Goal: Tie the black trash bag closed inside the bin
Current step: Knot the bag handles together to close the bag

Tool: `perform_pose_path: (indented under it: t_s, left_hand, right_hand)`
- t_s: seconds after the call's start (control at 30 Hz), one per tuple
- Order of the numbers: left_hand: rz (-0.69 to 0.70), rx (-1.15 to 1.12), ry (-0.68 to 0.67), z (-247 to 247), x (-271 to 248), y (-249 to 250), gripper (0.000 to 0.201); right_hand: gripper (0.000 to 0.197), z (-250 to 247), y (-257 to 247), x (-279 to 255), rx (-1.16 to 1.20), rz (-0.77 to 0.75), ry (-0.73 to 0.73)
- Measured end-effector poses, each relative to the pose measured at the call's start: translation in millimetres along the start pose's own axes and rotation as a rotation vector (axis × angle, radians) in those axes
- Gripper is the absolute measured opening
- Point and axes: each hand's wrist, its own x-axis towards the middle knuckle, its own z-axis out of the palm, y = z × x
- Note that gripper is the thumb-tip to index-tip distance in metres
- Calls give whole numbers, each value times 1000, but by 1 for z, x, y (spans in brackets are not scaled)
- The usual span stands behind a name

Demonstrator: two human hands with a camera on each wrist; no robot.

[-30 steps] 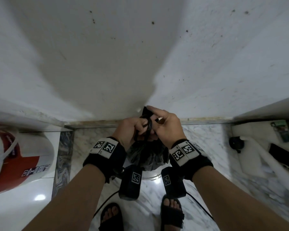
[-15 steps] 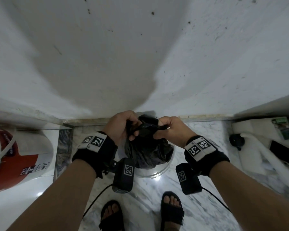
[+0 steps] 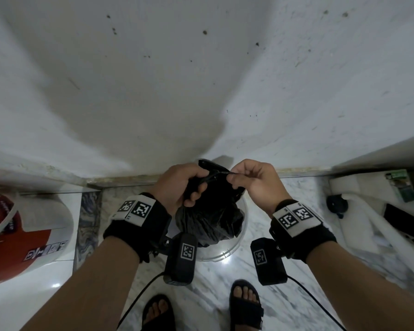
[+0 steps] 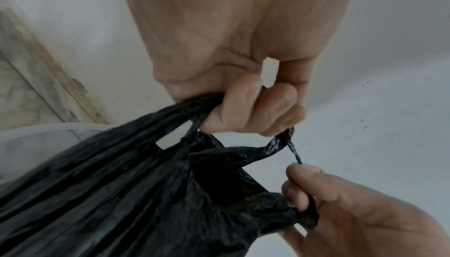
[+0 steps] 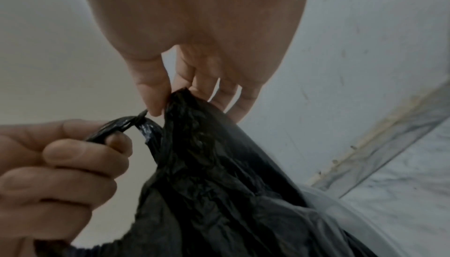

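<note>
Since the earlier frame both hands sit slightly farther apart. Left hand (image 3: 179, 185) curls its fingers (image 4: 246, 111) round a twisted handle of the crinkled black plastic trash bag (image 3: 208, 218); right hand (image 3: 253, 182) pinches the other strand. Bag sits in the round translucent plastic bin (image 3: 232, 247) by the wall.

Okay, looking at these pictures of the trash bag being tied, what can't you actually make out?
- What is inside the bag: all views, its black plastic hides it.
- Most of the bin: head view, the bag and left hand cover it.
- Whether the knot is finished: wrist views, the fingers cover the crossing.
- Label on the bucket: head view, too small.
</note>
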Motion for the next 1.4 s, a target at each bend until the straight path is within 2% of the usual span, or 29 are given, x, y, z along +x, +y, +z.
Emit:
perform_pose_path:
  t_s: [0.13, 0.17, 0.23, 0.27, 0.3, 0.33, 0.4, 0.47, 0.53, 0.57, 0.67, 0.73, 0.87, 0.93, 1.0, 1.1, 1.17, 1.23, 1.27, 1.3, 1.37, 1.4]
  left_hand:
    - [19, 4, -4, 5, -2, 0, 17]
    - [19, -10, -1, 6, -2, -1, 17]
    - [1, -64, -3, 6, -1, -1, 19]
    - [-14, -97, -7, 6, -1, -1, 20]
    - [-27, -124, -14, 6, -1, -1, 19]
    - [-38, -142, -24, 7, 0, 0, 19]
    - [-57, -139, -46, 9, -1, 0, 22]
    - [-74, -107, -70, 10, -1, -2, 30]
    - [-93, -89, -83, 6, -1, -1, 33]
    - [-105, -94, -89, 3, -1, 0, 28]
    - [-177, -93, -147, -10, -2, 2, 17]
    - [-202, -9, -160, -14, -5, 1, 16]
    - [-109, 73, -37, -16, -6, 1, 19]
    - [-151, 78, -70, -17, -4, 4, 20]
    - [-238, 125, -133, -16, -3, 6, 20]
    - [-302, 211, -204, -9, -4, 6, 22]
    - [-294, 186, -232, -5, -6, 4, 21]
    - [-217, 128, -177, -6, -6, 2, 21]
    - [-164, 87, -107, -8, -5, 2, 22]
    - [-114, 33, -22, -10, -3, 2, 22]
    - [-30, -117, 132, -21, 4, 2, 19]
    - [-2, -181, 180, -28, 7, 0, 18]
  right_hand:
    - [15, 5, 5, 1, -23, -3, 17]
    - [14, 8, 7, 1, -70, -58, 71]
    - [17, 11, 12, 1, -278, -191, 274]
    - [21, 12, 14, 1, -322, -194, 352]
    - [25, 14, 12, -1, -304, -149, 352]
    - [23, 19, 11, -2, -214, -87, 265]
    - [4, 29, 8, -8, -60, -16, -29]
    - [22, 40, 7, -10, 21, 24, -177]
    - [37, 47, 7, -8, 96, 91, -194]
    - [40, 48, 7, -7, 131, 111, -192]
    - [19, 44, 7, -5, 204, 160, -153]
    - [8, 41, 6, -7, 171, 146, -171]
    - [7, 41, 3, -9, 98, 99, -205]
    - [26, 41, 2, -4, 118, 70, -155]
    - [48, 41, -1, 0, 99, 36, -203]
    - [42, 46, -2, -1, -136, -70, -329]
    - [44, 46, 0, -2, -169, -69, -314]
    - [26, 43, 1, -1, -166, -67, -272]
    - [11, 39, 0, 0, -170, -57, -251]
    - [6, 34, 0, 0, -160, -45, -219]
    - [1, 22, 2, 0, -66, 10, -179]
    - [5, 15, 4, -1, -6, 31, -166]
